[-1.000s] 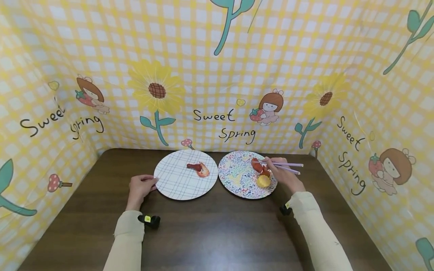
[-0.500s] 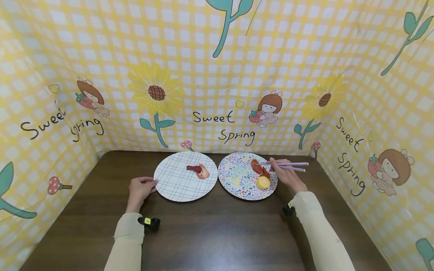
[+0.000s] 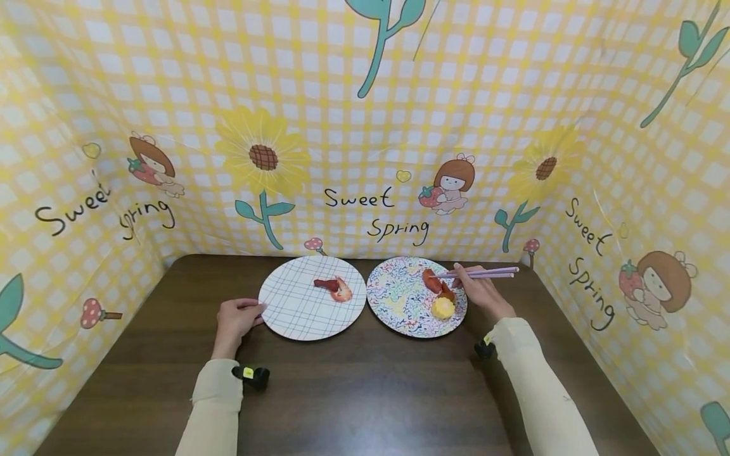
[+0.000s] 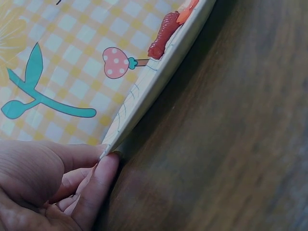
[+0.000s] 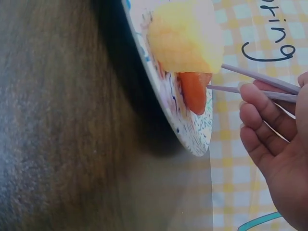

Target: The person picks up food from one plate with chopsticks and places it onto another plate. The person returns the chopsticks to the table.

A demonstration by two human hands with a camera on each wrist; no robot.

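My left hand [image 3: 236,320] pinches the left rim of a white plate [image 3: 291,307] with blue checks; the left wrist view shows thumb and fingers around the edge. On that plate lie a shrimp [image 3: 342,291] and a dark red, elongated piece of food [image 3: 326,284]. With my right hand [image 3: 483,296] I hold a pair of light purple chopsticks [image 3: 490,273] over the multicoloured speckled plate [image 3: 396,301]. Their tips reach a reddish-brown food piece [image 3: 431,280]; whether they grip it I cannot tell. Nearer me sits a yellow corn piece [image 3: 443,308], beside another reddish-brown piece [image 3: 447,292].
Both plates stand side by side, rims nearly touching, at the back of a dark wooden table [image 3: 353,392]. A yellow checked cloth [image 3: 365,145] with printed flowers walls in the back and both sides. Black wrist cameras sit at both cuffs.
My right hand has shifted slightly right, and the chopsticks' rear ends have come closer together and risen a little. The left hand still pinches the plate; the food looks unmoved.
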